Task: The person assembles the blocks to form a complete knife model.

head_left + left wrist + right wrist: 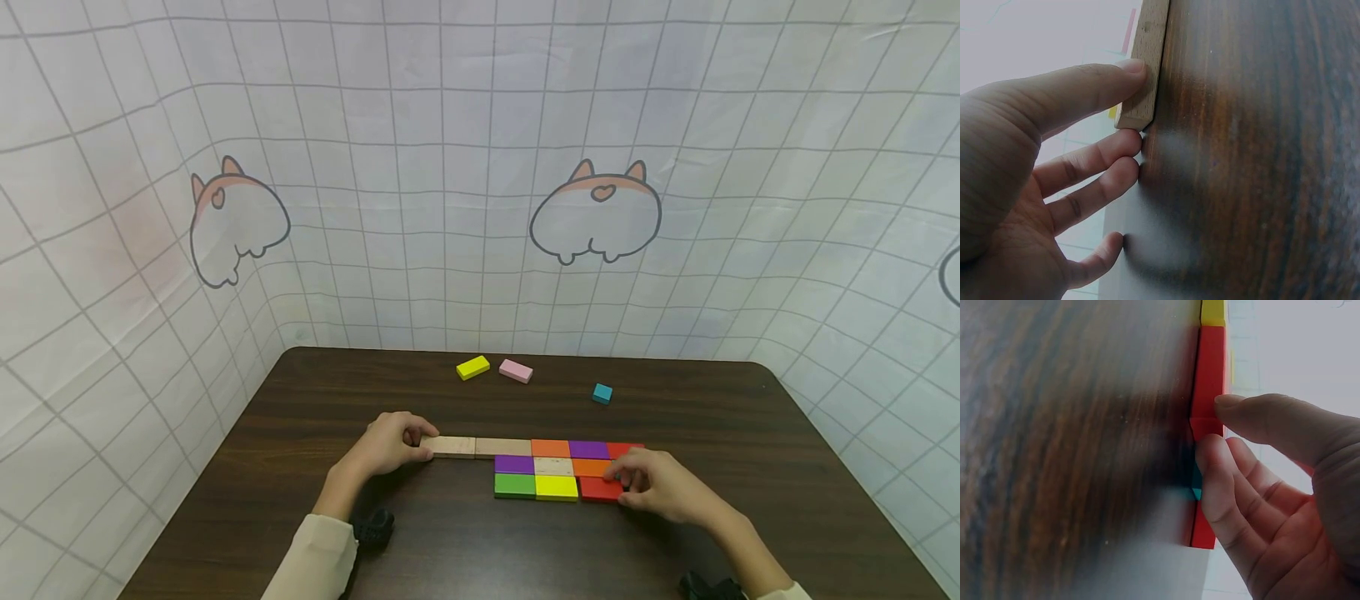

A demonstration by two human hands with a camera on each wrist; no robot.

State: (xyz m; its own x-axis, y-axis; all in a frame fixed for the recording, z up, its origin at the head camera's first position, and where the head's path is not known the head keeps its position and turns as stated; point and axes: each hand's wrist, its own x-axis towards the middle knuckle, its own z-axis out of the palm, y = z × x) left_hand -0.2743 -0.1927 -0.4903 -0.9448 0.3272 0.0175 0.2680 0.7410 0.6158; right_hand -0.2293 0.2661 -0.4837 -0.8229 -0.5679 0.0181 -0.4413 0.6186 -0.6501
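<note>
My left hand (390,442) pinches the left end of a plain wooden block (454,447); in the left wrist view the thumb lies on its side and two fingertips touch or nearly touch its end. My right hand (663,485) holds a red block (599,489) by its right end, thumb at the near corner. A second red block (624,449) and a teal block (1197,482) sit behind those fingers, partly hidden. The blocks lie flat in three rows, with purple (514,464), green (514,486), yellow (557,487) and orange (550,448) ones among them.
Farther back on the dark wooden table (337,383) lie a loose yellow block (473,367), a pink block (516,371) and a small blue block (602,393). A white gridded cloth (420,208) hangs behind and at both sides.
</note>
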